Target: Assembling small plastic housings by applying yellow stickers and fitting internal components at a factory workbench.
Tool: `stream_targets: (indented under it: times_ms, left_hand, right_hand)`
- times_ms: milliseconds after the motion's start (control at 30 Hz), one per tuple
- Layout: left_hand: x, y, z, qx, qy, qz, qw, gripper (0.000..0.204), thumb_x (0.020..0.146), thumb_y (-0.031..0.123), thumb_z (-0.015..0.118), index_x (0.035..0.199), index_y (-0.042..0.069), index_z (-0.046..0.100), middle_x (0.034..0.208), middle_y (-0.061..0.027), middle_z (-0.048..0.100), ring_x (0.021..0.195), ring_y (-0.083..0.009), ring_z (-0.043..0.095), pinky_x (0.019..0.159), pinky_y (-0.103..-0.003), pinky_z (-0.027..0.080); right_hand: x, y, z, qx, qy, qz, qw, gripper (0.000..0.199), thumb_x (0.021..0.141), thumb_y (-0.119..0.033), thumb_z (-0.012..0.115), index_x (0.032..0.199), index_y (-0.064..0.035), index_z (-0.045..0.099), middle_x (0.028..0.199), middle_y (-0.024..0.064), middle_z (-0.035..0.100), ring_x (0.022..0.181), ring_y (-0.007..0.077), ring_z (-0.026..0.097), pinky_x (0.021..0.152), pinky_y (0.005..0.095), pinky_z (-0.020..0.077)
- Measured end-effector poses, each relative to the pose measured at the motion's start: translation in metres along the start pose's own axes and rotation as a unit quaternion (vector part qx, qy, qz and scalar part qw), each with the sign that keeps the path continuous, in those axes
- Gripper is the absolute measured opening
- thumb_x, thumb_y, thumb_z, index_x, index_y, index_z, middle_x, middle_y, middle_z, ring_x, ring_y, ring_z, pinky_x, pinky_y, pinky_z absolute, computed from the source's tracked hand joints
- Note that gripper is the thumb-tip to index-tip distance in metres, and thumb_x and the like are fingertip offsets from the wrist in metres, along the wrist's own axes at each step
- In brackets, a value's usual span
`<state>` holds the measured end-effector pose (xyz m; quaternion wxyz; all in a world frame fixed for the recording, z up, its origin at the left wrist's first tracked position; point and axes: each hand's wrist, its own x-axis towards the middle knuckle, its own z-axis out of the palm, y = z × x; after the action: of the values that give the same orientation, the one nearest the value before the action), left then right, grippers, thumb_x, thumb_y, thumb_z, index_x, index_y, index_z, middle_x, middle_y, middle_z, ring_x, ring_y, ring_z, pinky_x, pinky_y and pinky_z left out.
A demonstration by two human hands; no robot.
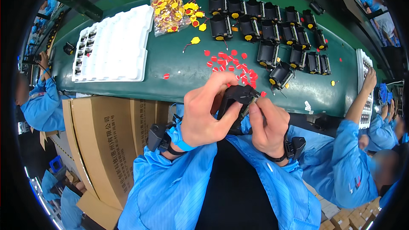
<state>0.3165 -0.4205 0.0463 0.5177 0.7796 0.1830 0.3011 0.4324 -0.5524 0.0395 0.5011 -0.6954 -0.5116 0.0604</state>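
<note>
Just off the table's near edge, my left hand (208, 110) is wrapped round a black plastic housing (239, 94) and holds it tilted. Along the housing's right side runs a narrow strip that looks like a circuit board. My right hand (269, 124) has thumb and forefinger closed at that edge; the fingers hide any small part between them. A red disc (263, 94) shows beside the right fingertip. Beyond my hands, several red round discs (232, 61) lie scattered on the green table mat (170, 55).
Rows of similar black housings (268, 30) stand at the far right. A bag of yellow and red wired parts (168, 10) lies at the back, left of loose ones (195, 40). A white tray (123, 47) sits left; cardboard boxes (98, 140) stand below. A co-worker's arm (360, 98) reaches in at right.
</note>
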Motion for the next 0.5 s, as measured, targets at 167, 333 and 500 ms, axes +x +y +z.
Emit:
stream_targets:
  times_ms: [167, 333, 500]
  left_hand:
    - [0.002, -0.003, -0.003, 0.008, -0.036, -0.041, 0.998, 0.036, 0.076, -0.004, 0.071, 0.109, 0.001, 0.057, 0.075, -0.0035, 0.066, 0.061, -0.0032, 0.053, 0.052, -0.021, 0.036]
    - [-0.001, -0.009, -0.004, 0.019, -0.032, 0.036, 0.999, 0.037, 0.075, -0.006, 0.066, 0.110, 0.000, 0.057, 0.076, -0.0098, 0.064, 0.063, -0.0183, 0.060, 0.057, -0.028, 0.045]
    - [0.001, -0.005, -0.001, -0.001, -0.061, 0.057, 0.996, 0.041, 0.075, -0.005, 0.065, 0.115, 0.000, 0.056, 0.086, -0.0166, 0.064, 0.073, -0.0346, 0.067, 0.066, -0.036, 0.051]
  right_hand:
    - [-0.002, 0.003, 0.003, -0.031, -0.008, -0.045, 0.998, 0.010, 0.082, 0.009, 0.064, 0.091, 0.0053, 0.061, 0.064, 0.0127, 0.055, 0.050, 0.0283, 0.056, 0.048, 0.0373, 0.0422]
    - [0.000, 0.007, 0.004, -0.006, -0.031, -0.055, 0.998, 0.012, 0.080, 0.010, 0.066, 0.091, 0.0060, 0.062, 0.066, 0.0135, 0.056, 0.051, 0.0282, 0.056, 0.047, 0.0372, 0.0417]
    - [0.005, 0.014, 0.006, 0.010, -0.021, -0.057, 0.998, 0.012, 0.079, 0.010, 0.067, 0.089, 0.0044, 0.063, 0.068, 0.0140, 0.056, 0.054, 0.0292, 0.057, 0.048, 0.0381, 0.0419]
